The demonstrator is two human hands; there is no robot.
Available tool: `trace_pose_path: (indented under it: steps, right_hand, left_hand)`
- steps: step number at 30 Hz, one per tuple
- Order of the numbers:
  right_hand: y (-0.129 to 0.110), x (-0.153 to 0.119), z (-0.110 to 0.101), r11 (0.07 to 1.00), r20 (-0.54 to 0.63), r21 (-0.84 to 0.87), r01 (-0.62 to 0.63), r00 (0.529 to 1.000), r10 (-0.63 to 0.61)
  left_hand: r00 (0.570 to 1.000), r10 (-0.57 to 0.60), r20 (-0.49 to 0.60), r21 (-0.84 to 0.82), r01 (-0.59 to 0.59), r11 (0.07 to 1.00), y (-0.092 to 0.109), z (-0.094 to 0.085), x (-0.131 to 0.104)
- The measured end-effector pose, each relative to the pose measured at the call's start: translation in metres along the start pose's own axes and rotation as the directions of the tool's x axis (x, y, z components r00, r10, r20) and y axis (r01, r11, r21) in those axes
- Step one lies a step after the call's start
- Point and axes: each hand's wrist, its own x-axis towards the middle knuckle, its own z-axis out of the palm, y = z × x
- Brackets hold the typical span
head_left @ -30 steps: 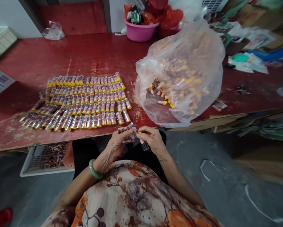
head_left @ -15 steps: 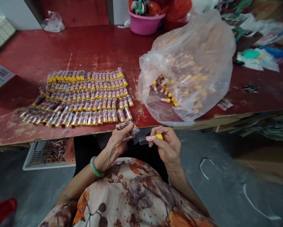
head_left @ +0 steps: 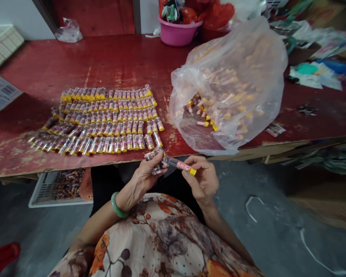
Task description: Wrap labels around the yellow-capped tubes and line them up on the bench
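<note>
My left hand (head_left: 149,169), with a green bangle at the wrist, pinches several small printed wrappers (head_left: 157,158) below the table's front edge. My right hand (head_left: 203,177) is beside it, its fingers around the yellow-capped end of a clear tube (head_left: 184,166) with a pink and white label. The tube's clear end reaches the wrappers at my left fingertips; whether it is inside one is too small to tell. Rows of yellow-ended tubes (head_left: 103,115) lie on the red table to the left. A clear plastic bag (head_left: 248,77) full of similar tubes lies open to the right.
A pink basin (head_left: 180,32) stands at the table's back. Scissors (head_left: 307,109) and a small packet (head_left: 276,129) lie on the right. Below the table's left side is a white crate (head_left: 44,188) of tubes. A carton (head_left: 1,94) stands far left.
My right hand has brought the tube left to the wrappers, and the tube now tilts down towards its yellow cap. My right fingers have loosened around the cap. The view has shifted slightly.
</note>
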Motion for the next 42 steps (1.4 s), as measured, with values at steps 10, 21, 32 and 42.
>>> trace_pose_path:
  steps: [10, 21, 32, 42]
  right_hand:
    - [-0.003, 0.001, -0.001, 0.993, -0.067, 0.089, -0.077, 0.994, 0.083]
    - [-0.004, 0.004, 0.001, 0.997, 0.036, -0.048, 0.066, 0.997, -0.064]
    - [0.000, -0.002, 0.003, 0.966, 0.025, -0.212, 0.147, 0.989, -0.145]
    - [-0.007, -0.005, 0.004, 0.839, 0.169, -0.424, 0.340, 0.940, -0.296]
  left_hand:
    - [0.999, 0.039, -0.008, -0.021, -0.039, 0.999, -0.003, -0.005, 0.009]
    - [0.998, -0.022, 0.054, 0.017, 0.021, 1.000, -0.003, -0.006, 0.004]
    - [0.995, -0.005, 0.098, -0.018, 0.007, 1.000, -0.005, -0.008, 0.006]
    - [0.996, 0.089, 0.015, 0.007, -0.089, 0.996, -0.003, -0.005, 0.004]
